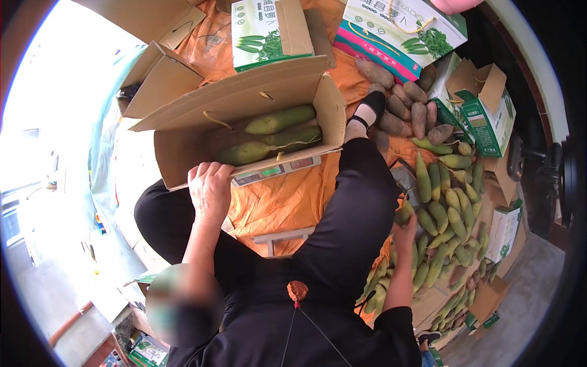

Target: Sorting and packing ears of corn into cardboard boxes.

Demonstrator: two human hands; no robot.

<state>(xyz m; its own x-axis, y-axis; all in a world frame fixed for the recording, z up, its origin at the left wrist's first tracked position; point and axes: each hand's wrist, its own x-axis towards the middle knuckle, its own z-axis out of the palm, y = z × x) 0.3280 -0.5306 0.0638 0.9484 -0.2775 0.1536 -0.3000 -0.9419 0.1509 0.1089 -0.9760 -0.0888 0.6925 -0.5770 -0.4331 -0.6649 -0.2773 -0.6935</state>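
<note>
An open cardboard box point(168, 156) stands in front of me on a digital scale point(269, 173) with a lit green display. Inside lie a few long green radishes point(280, 120), with string loops on the box walls. My left hand point(211, 186) grips the near left rim, fingers folded over the edge. On the right, beside my knee, my right hand point(403, 233) is closed round a green radish point(403, 213), partly hidden by the fingers. That hand is over the near side of a large pile of green radishes point(455, 220).
Reddish, soil-coloured tubers point(397, 107) lie beyond the pile, by my shoe. Printed white-and-green cartons point(257, 30) stand at the back, others point(489, 122) at the right. Orange sheeting point(275, 211) covers the floor. A small wooden stool point(284, 238) sits between my legs.
</note>
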